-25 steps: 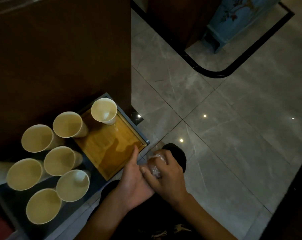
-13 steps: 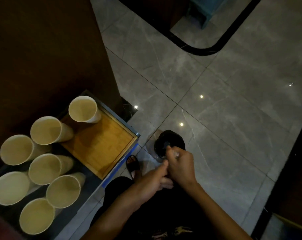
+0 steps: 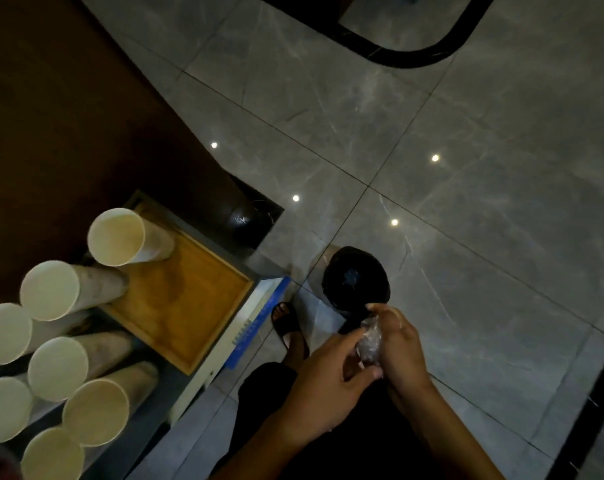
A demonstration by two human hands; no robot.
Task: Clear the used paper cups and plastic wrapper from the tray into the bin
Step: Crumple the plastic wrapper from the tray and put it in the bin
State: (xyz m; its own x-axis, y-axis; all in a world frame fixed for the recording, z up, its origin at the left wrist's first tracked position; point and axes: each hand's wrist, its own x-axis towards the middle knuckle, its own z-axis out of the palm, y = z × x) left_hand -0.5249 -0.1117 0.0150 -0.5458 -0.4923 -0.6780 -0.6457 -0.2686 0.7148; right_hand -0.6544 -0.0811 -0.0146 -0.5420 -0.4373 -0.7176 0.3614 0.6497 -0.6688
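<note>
A crumpled clear plastic wrapper (image 3: 369,342) is pinched between both hands just in front of the bin. My right hand (image 3: 399,348) cups it from the right and my left hand (image 3: 328,379) presses on it from the left. The bin (image 3: 356,278), lined with a black bag, stands on the floor right beyond my fingers. Several cream paper cups stand at the left; one cup (image 3: 118,237) and a second cup (image 3: 54,289) rest on the wooden tray (image 3: 186,306), the others (image 3: 59,368) beside it on the dark counter.
A dark wooden wall (image 3: 68,116) rises behind the counter. My foot in a black sandal (image 3: 288,325) stands between the counter edge and the bin. Grey marble floor tiles (image 3: 466,202) stretch to the right, with a black curved inlay at the top.
My view has swung down and right. Both hands have moved with the wrapper away from the tray corner to just before the bin's mouth.
</note>
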